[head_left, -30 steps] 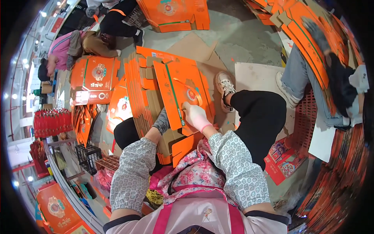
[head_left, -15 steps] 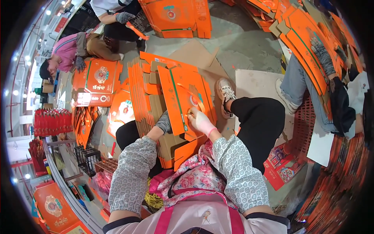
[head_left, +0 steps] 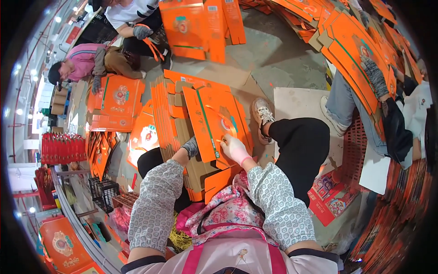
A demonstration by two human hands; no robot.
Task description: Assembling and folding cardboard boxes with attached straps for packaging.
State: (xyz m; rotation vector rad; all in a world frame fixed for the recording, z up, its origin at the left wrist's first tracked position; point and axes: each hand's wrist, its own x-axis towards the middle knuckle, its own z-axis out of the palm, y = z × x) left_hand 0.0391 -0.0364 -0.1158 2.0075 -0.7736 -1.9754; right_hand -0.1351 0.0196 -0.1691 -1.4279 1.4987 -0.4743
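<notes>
A folded flat orange carton (head_left: 207,123) with a green stripe lies on top of a stack of flattened cartons (head_left: 163,116) between my knees. My right hand (head_left: 235,150), in a white glove with a pink cuff, is closed at the carton's face, pinching the end of an orange ribbon strap (head_left: 222,118) that loops across the panel. My left hand (head_left: 190,146), in a grey knit glove, reaches behind the carton's near left edge; its fingers are hidden there.
Co-workers handle orange cartons (head_left: 121,98) at the far left and more cartons (head_left: 351,55) at the right. A red plastic crate (head_left: 355,144) stands right of my knee, near red printed packaging (head_left: 329,201). A black crate (head_left: 103,192) is at the left.
My right hand has shifted slightly left with the ribbon; my left hand has barely moved. At the back, the upright orange carton has shifted, and the seated co-worker's hand with orange strips has moved.
</notes>
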